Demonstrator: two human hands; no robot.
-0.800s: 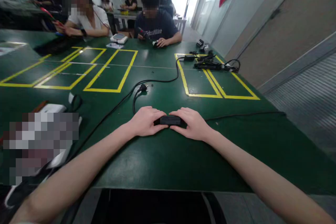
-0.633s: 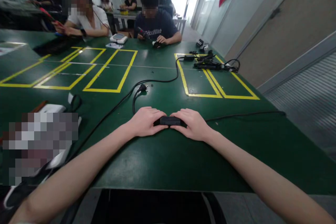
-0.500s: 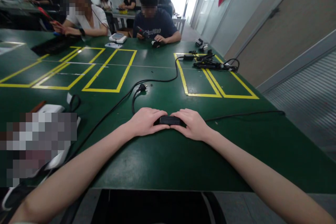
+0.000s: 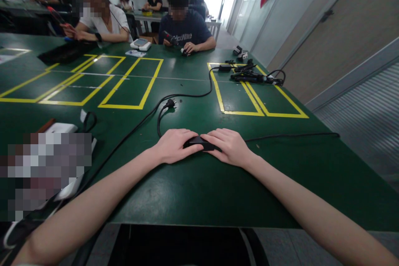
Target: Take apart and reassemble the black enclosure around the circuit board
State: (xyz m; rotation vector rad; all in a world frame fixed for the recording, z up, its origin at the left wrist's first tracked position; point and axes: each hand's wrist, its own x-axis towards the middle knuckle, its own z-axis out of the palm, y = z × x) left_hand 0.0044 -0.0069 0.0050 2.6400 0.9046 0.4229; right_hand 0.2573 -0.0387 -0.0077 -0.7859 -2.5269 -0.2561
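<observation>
Between my two hands is a black power adapter (image 4: 202, 144), a small oblong block low over the green table (image 4: 174, 199). My left hand (image 4: 176, 145) is closed on its left end, thumb along the near side and fingers on the far side. On the right end, my right hand (image 4: 229, 146) grips it the same way. A cord with a black plug (image 4: 169, 104) comes out beyond my left hand, its pins pointing right. Past my right hand a thin black cable (image 4: 293, 135) runs to the right. My palms hide both ends of the adapter.
Yellow tape rectangles (image 4: 141, 102) mark the table. Black cables and devices (image 4: 249, 77) lie in a heap at the back right. A long black cord (image 4: 131, 133) crosses the left side, near a blurred-out object with white edges (image 4: 67, 189). Two people sit across the table.
The adapter has tilted, so that its smooth top face shows where its near side showed before. My left thumb has slid slightly right across it.
</observation>
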